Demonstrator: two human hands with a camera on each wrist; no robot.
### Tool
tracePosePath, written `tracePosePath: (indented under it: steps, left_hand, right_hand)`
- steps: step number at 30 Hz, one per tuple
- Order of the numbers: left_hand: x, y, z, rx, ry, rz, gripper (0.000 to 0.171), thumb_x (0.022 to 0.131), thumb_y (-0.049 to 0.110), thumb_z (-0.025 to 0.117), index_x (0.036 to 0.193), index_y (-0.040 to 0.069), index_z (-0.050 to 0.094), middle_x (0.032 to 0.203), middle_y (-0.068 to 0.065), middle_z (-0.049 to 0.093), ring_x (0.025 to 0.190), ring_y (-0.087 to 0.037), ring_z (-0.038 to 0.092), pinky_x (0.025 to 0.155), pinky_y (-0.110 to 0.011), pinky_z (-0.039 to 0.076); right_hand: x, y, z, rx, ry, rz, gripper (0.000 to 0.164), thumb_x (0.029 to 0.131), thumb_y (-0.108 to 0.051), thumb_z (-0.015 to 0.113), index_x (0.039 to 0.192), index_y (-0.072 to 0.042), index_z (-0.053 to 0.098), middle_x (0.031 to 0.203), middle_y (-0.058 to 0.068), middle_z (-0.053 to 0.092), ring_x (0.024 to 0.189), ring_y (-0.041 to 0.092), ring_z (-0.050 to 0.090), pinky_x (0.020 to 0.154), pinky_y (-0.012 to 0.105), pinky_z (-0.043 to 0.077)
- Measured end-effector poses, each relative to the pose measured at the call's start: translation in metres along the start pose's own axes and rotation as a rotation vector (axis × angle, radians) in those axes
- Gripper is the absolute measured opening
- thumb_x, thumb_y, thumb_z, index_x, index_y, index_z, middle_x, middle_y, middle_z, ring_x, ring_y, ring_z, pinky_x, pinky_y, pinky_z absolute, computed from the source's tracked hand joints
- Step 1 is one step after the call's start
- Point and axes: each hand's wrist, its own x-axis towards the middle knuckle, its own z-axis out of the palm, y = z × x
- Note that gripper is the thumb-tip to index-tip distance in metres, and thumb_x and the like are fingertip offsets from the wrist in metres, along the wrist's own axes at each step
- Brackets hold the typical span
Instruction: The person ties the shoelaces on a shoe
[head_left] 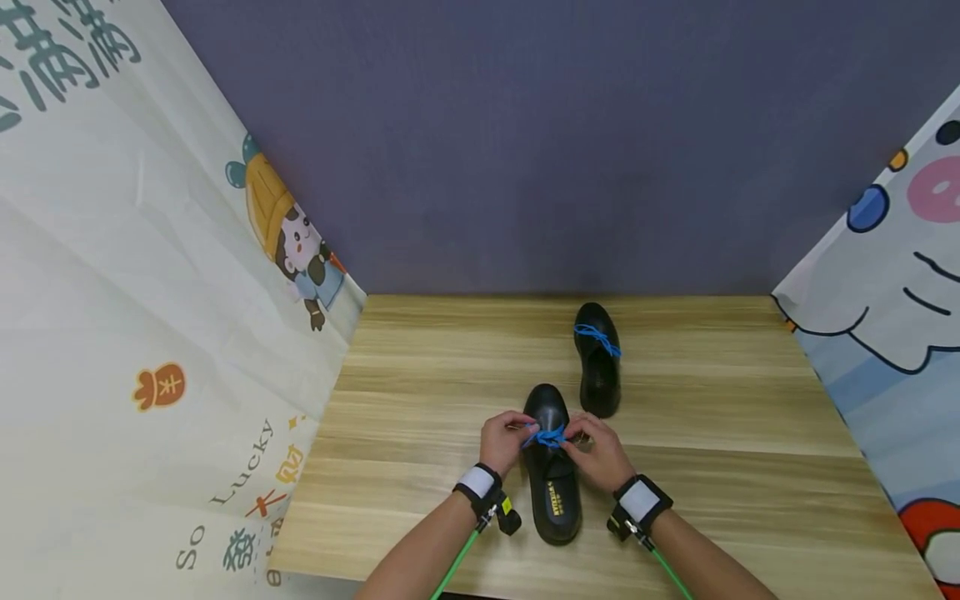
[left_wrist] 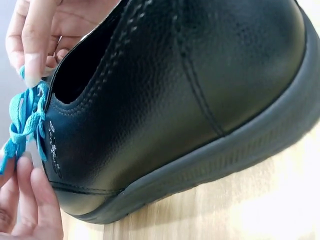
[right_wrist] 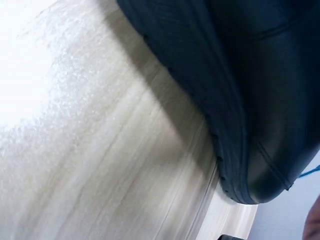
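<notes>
A black leather shoe (head_left: 552, 475) stands on the table, toe pointing away from me, with a bright blue shoelace (head_left: 550, 437) bunched in a knot and loops over its front. On the left side, my left hand (head_left: 504, 442) pinches the lace between thumb and fingers. From the opposite side my right hand (head_left: 598, 454) pinches it too. Up close in the left wrist view, the knotted lace (left_wrist: 24, 115) sits between the fingertips of both hands at the shoe's opening. The right wrist view catches mostly the shoe's side and sole (right_wrist: 230, 110), with a bit of finger (right_wrist: 314, 222) at the edge.
A second black shoe (head_left: 600, 383) with a blue lace tied in a bow (head_left: 597, 336) stands farther back on the wood-grain table (head_left: 435, 375). Behind rises a dark grey-blue panel (head_left: 525, 150). Printed cloths hang at the left (head_left: 180, 275) and right (head_left: 885, 308).
</notes>
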Motion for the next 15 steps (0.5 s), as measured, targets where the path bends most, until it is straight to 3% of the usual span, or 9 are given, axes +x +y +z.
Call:
tracePosePath:
  steps: [7, 15]
  left_hand:
    - [-0.0003, -0.0001, -0.0054, 0.032, -0.053, 0.006, 0.008, 0.084, 0.008, 0.080, 0.089, 0.003, 0.076, 0.081, -0.003, 0.072, 0.070, -0.007, 0.062, 0.062, -0.022, 0.050]
    - [0.0018, 0.0006, -0.0095, 0.084, -0.090, 0.037, 0.008, 0.084, 0.009, 0.081, 0.089, 0.004, 0.076, 0.083, -0.002, 0.073, 0.070, -0.006, 0.062, 0.063, -0.022, 0.051]
  right_hand:
    - [-0.0010, -0.0016, -0.0048, 0.008, -0.054, 0.068, 0.032, 0.073, 0.016, 0.080, 0.093, -0.005, 0.066, 0.088, 0.003, 0.064, 0.073, 0.017, 0.061, 0.061, 0.033, 0.054]
    - [-0.0031, 0.0074, -0.0088, 0.020, -0.083, -0.028, 0.028, 0.074, 0.016, 0.079, 0.090, -0.006, 0.072, 0.086, 0.002, 0.065, 0.072, 0.012, 0.060, 0.062, 0.021, 0.051]
